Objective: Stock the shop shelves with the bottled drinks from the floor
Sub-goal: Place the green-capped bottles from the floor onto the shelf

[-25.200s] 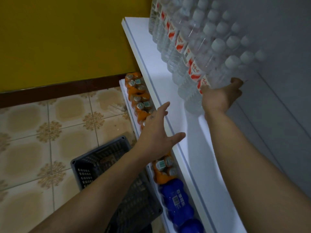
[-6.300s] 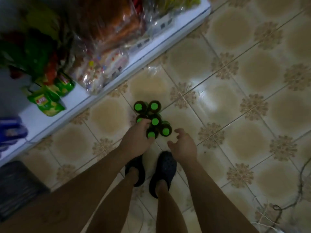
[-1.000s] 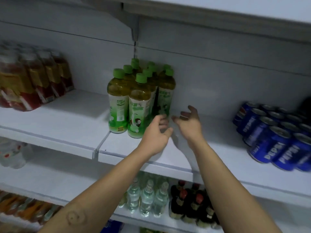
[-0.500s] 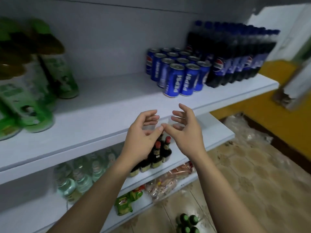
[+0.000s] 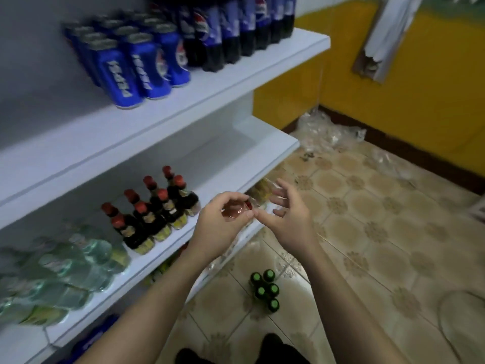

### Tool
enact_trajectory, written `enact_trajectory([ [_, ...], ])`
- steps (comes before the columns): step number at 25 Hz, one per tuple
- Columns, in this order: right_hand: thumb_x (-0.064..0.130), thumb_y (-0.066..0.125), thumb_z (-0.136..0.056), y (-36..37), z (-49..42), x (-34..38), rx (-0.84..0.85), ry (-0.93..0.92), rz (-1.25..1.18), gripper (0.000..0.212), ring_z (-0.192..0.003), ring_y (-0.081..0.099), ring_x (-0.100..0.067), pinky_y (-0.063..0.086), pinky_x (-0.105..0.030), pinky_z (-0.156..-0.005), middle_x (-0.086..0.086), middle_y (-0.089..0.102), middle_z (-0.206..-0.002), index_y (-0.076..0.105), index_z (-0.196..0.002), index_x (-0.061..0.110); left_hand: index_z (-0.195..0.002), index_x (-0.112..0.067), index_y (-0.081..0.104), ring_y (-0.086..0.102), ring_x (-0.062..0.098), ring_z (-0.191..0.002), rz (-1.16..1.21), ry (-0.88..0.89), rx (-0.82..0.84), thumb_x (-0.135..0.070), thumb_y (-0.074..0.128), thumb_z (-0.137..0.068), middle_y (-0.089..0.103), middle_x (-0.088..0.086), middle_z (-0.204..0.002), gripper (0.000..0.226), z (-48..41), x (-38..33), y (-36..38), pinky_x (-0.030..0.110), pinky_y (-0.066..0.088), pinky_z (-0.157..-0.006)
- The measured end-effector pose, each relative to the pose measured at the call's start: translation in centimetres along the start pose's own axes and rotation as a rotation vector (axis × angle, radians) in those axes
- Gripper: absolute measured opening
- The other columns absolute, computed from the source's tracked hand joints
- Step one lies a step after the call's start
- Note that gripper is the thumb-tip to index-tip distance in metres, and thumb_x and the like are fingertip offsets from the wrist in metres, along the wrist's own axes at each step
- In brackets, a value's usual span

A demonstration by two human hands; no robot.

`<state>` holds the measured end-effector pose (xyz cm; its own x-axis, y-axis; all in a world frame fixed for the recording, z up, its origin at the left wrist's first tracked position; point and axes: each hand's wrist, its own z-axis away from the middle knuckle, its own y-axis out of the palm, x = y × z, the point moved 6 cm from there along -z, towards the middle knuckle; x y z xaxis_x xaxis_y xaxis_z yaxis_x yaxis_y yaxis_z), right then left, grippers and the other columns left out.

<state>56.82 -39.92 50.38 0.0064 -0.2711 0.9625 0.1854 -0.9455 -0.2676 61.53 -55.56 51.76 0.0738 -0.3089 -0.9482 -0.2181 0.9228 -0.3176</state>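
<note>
While neither hand holds anything, the fingers (image 5: pixel 284 189) of the right hand (image 5: pixel 288 222) are spread and gently bent. Those of the left hand (image 5: pixel 223 224) curve in a loose C towards the thumb; the reddish patch showing through that gap seems to belong to a packet on a lower shelf, not to anything gripped. Both hands hover close together, almost touching at the thumbs, just in front of the edge of the middle shelf (image 5: pixel 223 164).

Directly below them, on the tiled floor (image 5: pixel 367 232), stands the green-capped bottles (image 5: pixel 264 291) cluster, upright and tightly bunched, near the foot of the shelving and well apart from the hands. Whether a wrap binds them I cannot tell.

Judging by their look, these are full plastic drinks: heavy as a bunch, stiff enough not to crush, smooth and likely slippery on the sides. A sound hold would be one hand pressed on each flank of the cluster, low on the bodies, or round the necks under the caps if they are loose.

Further out, red-capped dark bottles (image 5: pixel 154 214) and clear bottles (image 5: pixel 78 261) fill the middle shelf, with blue cans (image 5: pixel 136 67) and cola bottles (image 5: pixel 236 27) on the upper shelf (image 5: pixel 236 82).
</note>
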Motion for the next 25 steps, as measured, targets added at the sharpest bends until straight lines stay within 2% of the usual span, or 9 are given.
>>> enact_trajectory([
  [3,0.028,0.084,-0.077,-4.6,0.6,-4.5,-0.011,0.078,0.039,0.08,-0.114,0.056,-0.006,0.051,-0.026,-0.093,0.009,0.056,-0.127,0.041,-0.145,0.023,-0.097,-0.034,0.066,0.064,0.004,-0.094,-0.065,-0.031,0.047,-0.034,0.079,-0.077,0.067,-0.013,-0.101,0.024,0.0,1.4,6.0,0.02,0.052,-0.076],
  [5,0.032,0.083,-0.077,-6.8,0.9,-7.2,-0.008,0.122,0.053,0.081,-0.115,0.056,-0.008,0.051,-0.03,-0.094,0.008,0.055,-0.13,0.04,-0.145,0.024,-0.099,-0.035,0.065,0.062,0.001,-0.094,-0.119,-0.056,0.066,-0.035,0.077,-0.08,0.065,-0.02,-0.105,0.022,0.1,2.6,9.3,0.024,0.052,-0.078],
  [9,0.041,0.081,-0.077,-7.8,1.4,-12.6,0.043,0.228,0.088,0.079,-0.112,0.057,-0.007,0.051,-0.028,-0.091,0.009,0.055,-0.13,0.041,-0.144,0.027,-0.107,-0.03,0.064,0.057,-0.004,-0.101,-0.218,-0.118,0.104,-0.032,0.075,-0.082,0.061,-0.023,-0.106,0.027,0.5,5.3,12.7,0.019,0.05,-0.076],
  [12,0.037,0.076,-0.084,-7.3,1.5,-17.1,0.082,0.291,0.185,0.066,-0.109,0.057,-0.008,0.05,-0.027,-0.089,0.007,0.057,-0.131,0.046,-0.142,0.029,-0.112,-0.027,0.062,0.058,0.001,-0.101,-0.23,-0.195,0.114,-0.025,0.075,-0.083,0.061,-0.015,-0.106,0.031,0.5,8.6,13.8,0.019,0.049,-0.078],
  [16,0.034,0.073,-0.086,-5.6,1.8,-23.6,0.183,0.385,0.294,0.061,-0.113,0.057,-0.013,0.05,-0.033,-0.094,0.006,0.057,-0.135,0.048,-0.142,0.026,-0.118,-0.021,0.06,0.056,0.003,-0.099,-0.274,-0.293,0.16,-0.022,0.075,-0.084,0.061,-0.01,-0.107,0.037,0.1,14.6,15.4,0.008,0.04,-0.074],
  [21,0.038,0.069,-0.089,-3.2,2.2,-33.3,0.307,0.557,0.432,0.059,-0.117,0.057,-0.022,0.049,-0.037,-0.094,-0.006,0.056,-0.133,0.048,-0.141,0.02,-0.117,-0.015,0.06,0.055,0.01,-0.098,-0.275,-0.474,0.249,-0.013,0.072,-0.083,0.057,-0.01,-0.099,0.036,-0.4,24.2,18.9,0.015,0.04,-0.079],
  [25,0.044,0.064,-0.09,-0.5,2.4,-41.8,0.316,0.646,0.509,0.055,-0.115,0.058,-0.022,0.05,-0.036,-0.092,-0.005,0.056,-0.132,0.05,-0.139,0.022,-0.116,-0.022,0.054,0.05,-0.003,-0.089,-0.263,-0.572,0.312,-0.013,0.071,-0.085,0.051,-0.02,-0.095,0.036,0.0,33.0,22.0,0.005,0.038,-0.073],
])
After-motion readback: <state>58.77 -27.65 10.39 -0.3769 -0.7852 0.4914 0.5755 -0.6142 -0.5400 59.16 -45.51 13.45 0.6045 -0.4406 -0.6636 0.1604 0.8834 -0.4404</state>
